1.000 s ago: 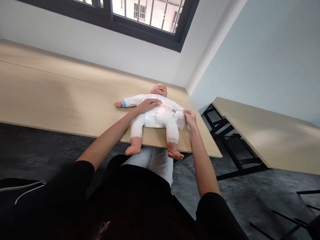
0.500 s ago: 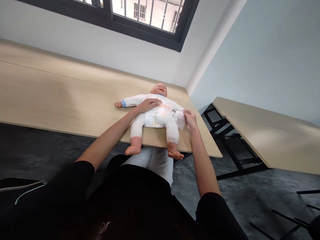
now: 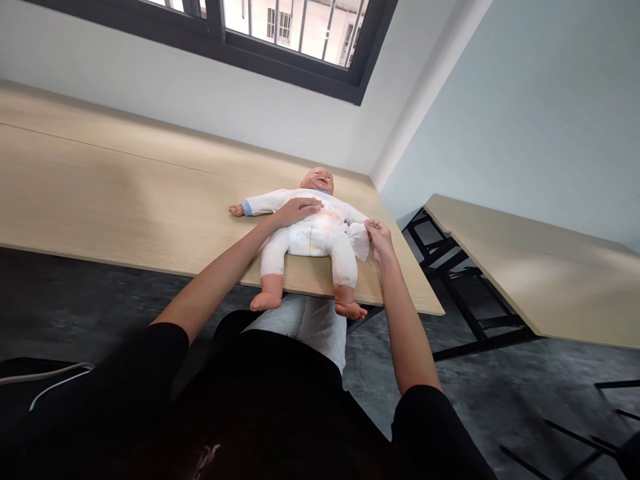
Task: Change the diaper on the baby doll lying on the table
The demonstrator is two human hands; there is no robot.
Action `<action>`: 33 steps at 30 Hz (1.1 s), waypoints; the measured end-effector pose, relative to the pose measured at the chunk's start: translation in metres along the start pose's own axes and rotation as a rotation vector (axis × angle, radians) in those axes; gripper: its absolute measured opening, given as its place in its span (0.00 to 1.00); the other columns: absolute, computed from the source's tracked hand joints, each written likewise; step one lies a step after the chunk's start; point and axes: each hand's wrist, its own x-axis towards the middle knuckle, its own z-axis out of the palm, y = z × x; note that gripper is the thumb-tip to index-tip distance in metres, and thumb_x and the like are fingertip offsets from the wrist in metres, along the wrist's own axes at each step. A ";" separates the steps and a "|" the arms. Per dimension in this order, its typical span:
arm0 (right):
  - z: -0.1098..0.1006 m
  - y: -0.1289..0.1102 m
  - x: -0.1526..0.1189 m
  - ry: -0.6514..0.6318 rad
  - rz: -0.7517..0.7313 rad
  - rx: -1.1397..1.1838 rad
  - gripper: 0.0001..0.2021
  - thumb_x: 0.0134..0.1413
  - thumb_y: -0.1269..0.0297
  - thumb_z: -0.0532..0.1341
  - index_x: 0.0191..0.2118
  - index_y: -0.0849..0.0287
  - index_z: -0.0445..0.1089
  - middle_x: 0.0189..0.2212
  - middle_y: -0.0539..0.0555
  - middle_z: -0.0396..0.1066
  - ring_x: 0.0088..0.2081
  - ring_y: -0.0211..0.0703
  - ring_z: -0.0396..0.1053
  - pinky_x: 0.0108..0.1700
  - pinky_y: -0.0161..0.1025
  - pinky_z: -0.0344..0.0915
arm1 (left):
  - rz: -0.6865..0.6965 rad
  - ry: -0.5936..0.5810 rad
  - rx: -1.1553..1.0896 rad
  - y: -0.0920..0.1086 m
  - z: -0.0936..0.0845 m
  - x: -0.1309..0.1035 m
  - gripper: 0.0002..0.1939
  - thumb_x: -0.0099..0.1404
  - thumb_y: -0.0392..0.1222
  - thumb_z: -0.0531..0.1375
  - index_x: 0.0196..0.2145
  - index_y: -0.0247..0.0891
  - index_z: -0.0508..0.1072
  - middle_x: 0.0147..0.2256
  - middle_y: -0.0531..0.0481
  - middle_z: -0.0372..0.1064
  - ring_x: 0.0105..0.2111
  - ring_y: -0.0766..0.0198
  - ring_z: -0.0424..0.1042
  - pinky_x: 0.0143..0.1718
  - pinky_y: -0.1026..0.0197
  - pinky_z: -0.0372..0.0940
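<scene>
A baby doll (image 3: pixel 273 257) in a white top with blue trim lies on its back, its feet hanging past the table's near edge. Around its hips is a white diaper (image 3: pixel 309 240) with faint coloured marks on the front. My left hand (image 3: pixel 298 211) rests flat on the doll's belly at the diaper's upper edge, fingers stretched out. At the doll's hip on the right, my right hand (image 3: pixel 379 239) pinches the loose side wing of the diaper (image 3: pixel 359 240), which spreads out beside the thigh.
The pale wooden table (image 3: pixel 170 223) runs along the wall under a dark-framed window (image 3: pixel 295 57). Across a gap to the right stands a second table (image 3: pixel 540 267) on black folding legs. Black metal legs (image 3: pixel 575 433) show at the lower right.
Almost nothing differs. The side wing of the diaper has shifted very slightly in my right hand; my left hand stays on the belly.
</scene>
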 end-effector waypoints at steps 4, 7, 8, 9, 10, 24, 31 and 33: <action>0.001 -0.001 -0.001 0.007 0.016 0.029 0.16 0.35 0.58 0.71 0.30 0.57 0.68 0.26 0.45 0.71 0.26 0.34 0.65 0.26 0.30 0.60 | 0.012 -0.002 0.003 0.001 0.000 0.000 0.35 0.60 0.70 0.58 0.48 0.36 0.80 0.54 0.41 0.74 0.60 0.43 0.65 0.64 0.47 0.56; 0.001 -0.001 -0.001 0.010 0.015 0.034 0.16 0.34 0.58 0.71 0.30 0.57 0.68 0.25 0.45 0.70 0.25 0.34 0.64 0.26 0.30 0.60 | 0.016 -0.004 0.005 0.002 0.000 -0.001 0.36 0.61 0.69 0.57 0.48 0.34 0.80 0.54 0.39 0.73 0.61 0.43 0.64 0.64 0.47 0.56; 0.001 -0.001 -0.001 0.008 0.011 0.029 0.16 0.34 0.58 0.71 0.30 0.57 0.68 0.25 0.45 0.70 0.25 0.34 0.64 0.26 0.30 0.60 | 0.015 -0.003 0.006 0.003 0.000 -0.001 0.36 0.61 0.69 0.57 0.48 0.34 0.80 0.55 0.39 0.73 0.61 0.43 0.64 0.64 0.47 0.56; 0.001 -0.001 -0.001 0.008 0.007 0.023 0.16 0.34 0.57 0.71 0.30 0.57 0.68 0.25 0.45 0.70 0.25 0.34 0.64 0.25 0.30 0.60 | 0.013 -0.003 0.007 0.003 0.000 -0.001 0.35 0.60 0.69 0.57 0.48 0.35 0.80 0.55 0.40 0.73 0.61 0.43 0.64 0.64 0.47 0.56; 0.001 -0.001 -0.001 0.008 0.004 0.017 0.17 0.33 0.57 0.71 0.31 0.57 0.68 0.24 0.45 0.70 0.25 0.34 0.64 0.26 0.30 0.60 | 0.011 -0.002 0.007 0.003 0.000 -0.001 0.35 0.60 0.70 0.57 0.48 0.36 0.80 0.55 0.40 0.73 0.60 0.44 0.65 0.64 0.47 0.56; -0.001 0.002 0.002 -0.009 -0.002 -0.009 0.20 0.32 0.54 0.72 0.31 0.56 0.67 0.25 0.45 0.69 0.25 0.35 0.63 0.26 0.32 0.59 | 0.012 0.003 -0.019 0.001 0.000 0.000 0.36 0.59 0.71 0.58 0.47 0.36 0.80 0.54 0.40 0.73 0.59 0.43 0.66 0.63 0.46 0.56; 0.002 0.001 0.001 -0.004 0.004 0.062 0.18 0.32 0.57 0.72 0.31 0.56 0.68 0.24 0.45 0.70 0.25 0.34 0.64 0.26 0.30 0.60 | 0.010 -0.004 -0.006 0.001 0.000 0.000 0.34 0.60 0.69 0.58 0.47 0.36 0.80 0.54 0.40 0.73 0.60 0.44 0.65 0.64 0.46 0.56; 0.003 0.001 0.000 -0.003 -0.004 0.072 0.17 0.32 0.58 0.72 0.31 0.56 0.68 0.25 0.45 0.71 0.26 0.34 0.65 0.26 0.29 0.61 | 0.011 -0.003 -0.005 -0.001 0.000 0.001 0.32 0.61 0.67 0.58 0.48 0.36 0.80 0.54 0.40 0.73 0.60 0.44 0.65 0.64 0.47 0.56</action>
